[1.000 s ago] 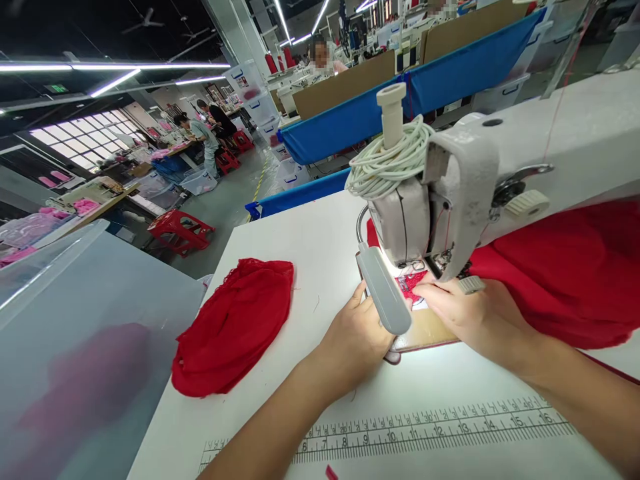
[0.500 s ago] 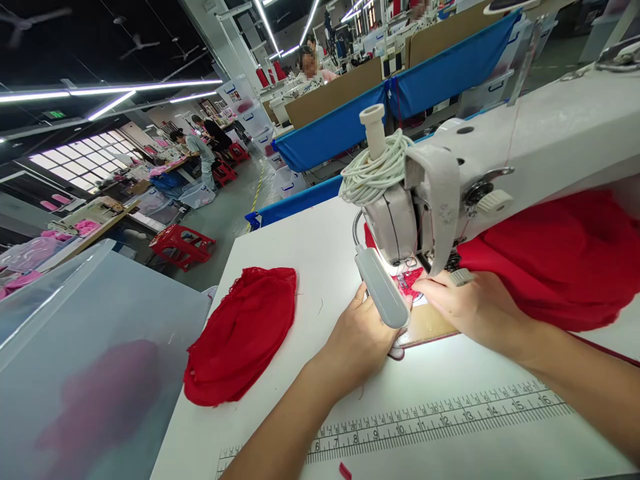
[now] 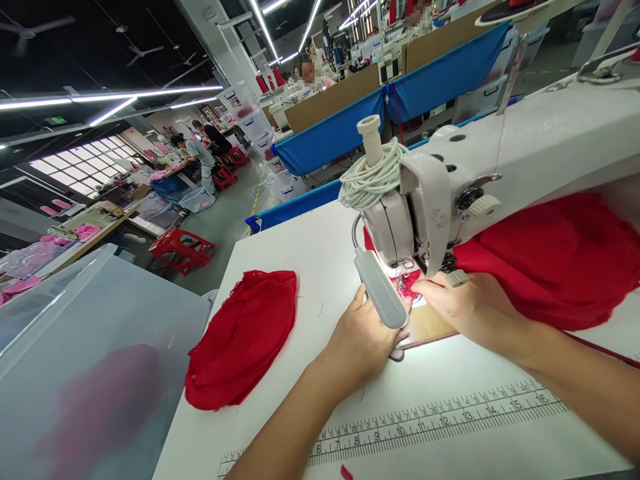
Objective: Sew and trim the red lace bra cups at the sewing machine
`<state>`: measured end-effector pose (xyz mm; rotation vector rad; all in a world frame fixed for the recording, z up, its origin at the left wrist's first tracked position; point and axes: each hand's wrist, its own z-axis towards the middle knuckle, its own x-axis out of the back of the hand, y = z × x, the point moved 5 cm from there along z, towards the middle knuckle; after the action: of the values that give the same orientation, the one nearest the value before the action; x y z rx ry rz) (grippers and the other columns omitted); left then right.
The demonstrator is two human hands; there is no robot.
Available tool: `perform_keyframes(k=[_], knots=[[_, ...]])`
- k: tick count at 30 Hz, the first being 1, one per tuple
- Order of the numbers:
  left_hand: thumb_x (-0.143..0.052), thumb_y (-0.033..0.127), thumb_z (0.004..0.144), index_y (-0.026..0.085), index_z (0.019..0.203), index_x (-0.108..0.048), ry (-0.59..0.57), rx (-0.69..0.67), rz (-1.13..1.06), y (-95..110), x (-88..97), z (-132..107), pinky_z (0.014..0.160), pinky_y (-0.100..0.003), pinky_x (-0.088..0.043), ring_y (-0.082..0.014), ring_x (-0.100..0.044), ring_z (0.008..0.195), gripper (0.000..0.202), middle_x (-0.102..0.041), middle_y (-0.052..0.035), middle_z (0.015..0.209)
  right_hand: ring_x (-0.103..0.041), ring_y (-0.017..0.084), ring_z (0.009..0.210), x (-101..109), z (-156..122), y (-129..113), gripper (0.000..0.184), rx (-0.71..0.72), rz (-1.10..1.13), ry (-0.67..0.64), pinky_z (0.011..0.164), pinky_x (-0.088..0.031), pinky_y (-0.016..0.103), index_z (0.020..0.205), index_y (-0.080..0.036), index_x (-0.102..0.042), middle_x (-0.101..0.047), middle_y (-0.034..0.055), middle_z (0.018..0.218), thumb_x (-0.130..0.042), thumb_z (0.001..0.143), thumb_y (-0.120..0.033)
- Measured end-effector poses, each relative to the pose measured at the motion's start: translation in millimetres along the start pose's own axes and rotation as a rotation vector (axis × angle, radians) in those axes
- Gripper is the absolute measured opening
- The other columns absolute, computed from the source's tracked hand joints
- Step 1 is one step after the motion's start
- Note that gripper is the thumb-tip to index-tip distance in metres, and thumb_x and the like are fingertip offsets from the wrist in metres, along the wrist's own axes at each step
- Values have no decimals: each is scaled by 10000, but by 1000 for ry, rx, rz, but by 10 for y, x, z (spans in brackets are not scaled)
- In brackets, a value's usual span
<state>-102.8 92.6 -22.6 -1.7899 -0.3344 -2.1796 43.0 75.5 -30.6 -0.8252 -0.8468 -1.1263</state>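
Red lace-edged fabric (image 3: 411,280) lies under the needle area of a white sewing machine (image 3: 435,200). My right hand (image 3: 473,300) pinches its edge just right of the presser foot, thumb and forefinger closed on it. To the left, my left hand (image 3: 357,340) rests low on the machine bed, fingers spread and a fingertip touching the fabric; a grey lamp (image 3: 383,290) covers part of these fingers. More red cloth (image 3: 555,260) is bunched under the machine arm, behind my right hand. A separate folded red piece (image 3: 243,340) with a lacy edge lies on the table.
The white table (image 3: 270,427) has a printed ruler (image 3: 430,427) along its near side and a small red scrap (image 3: 346,472). A translucent bin (image 3: 100,320) stands at left. A red stool (image 3: 183,250), blue cloth troughs (image 3: 333,130) and people at other machines are beyond.
The view has shifted slightly. Both hands stay almost in place beside the needle, and the fabric under it shows hardly any movement.
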Motion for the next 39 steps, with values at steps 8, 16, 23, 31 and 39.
perform_keyframes(k=[8, 16, 23, 31, 39], knots=[[-356, 223, 989, 140, 1167, -550, 20, -4, 32, 4, 5, -2, 973, -400, -474, -200, -601, 1016, 276, -666, -113, 1043, -292, 112, 463, 7, -12, 10, 199, 5, 14, 2, 461, -101, 294, 611, -208, -428, -357, -33, 531, -404, 727, -49], [-363, 223, 987, 128, 1195, -545, 32, -13, 62, 7, -8, -14, 945, -412, -500, -223, -599, 1072, 292, -622, -163, 1204, -308, 103, 451, 29, -10, -10, 182, 27, 5, 51, 442, -96, 280, 626, -210, -422, -350, -37, 533, -414, 724, -56], [-363, 218, 986, 135, 1182, -547, 35, 0, 18, 9, 2, -7, 989, -412, -471, -201, -609, 1011, 282, -666, -115, 1041, -338, 113, 440, -16, 25, 66, 223, -177, 156, -77, 446, -134, 295, 595, -223, -400, -365, -37, 502, -397, 806, -152], [-395, 249, 978, 155, 1139, -551, -1, 22, -5, -13, -22, -11, 989, -425, -452, -192, -615, 933, 243, -667, -97, 996, -408, 135, 456, -127, -65, 148, 268, -177, 162, -76, 482, -202, 294, 704, -251, -605, -514, -26, 544, -411, 888, -271], [-403, 271, 980, 165, 1046, -595, -34, 31, -28, -37, -45, -11, 955, -418, -465, -199, -605, 933, 229, -661, -86, 950, -549, 144, 482, 41, -9, 213, 354, -293, 430, -15, 470, -360, 250, 611, -230, -501, -597, -2, 548, -360, 919, -331]])
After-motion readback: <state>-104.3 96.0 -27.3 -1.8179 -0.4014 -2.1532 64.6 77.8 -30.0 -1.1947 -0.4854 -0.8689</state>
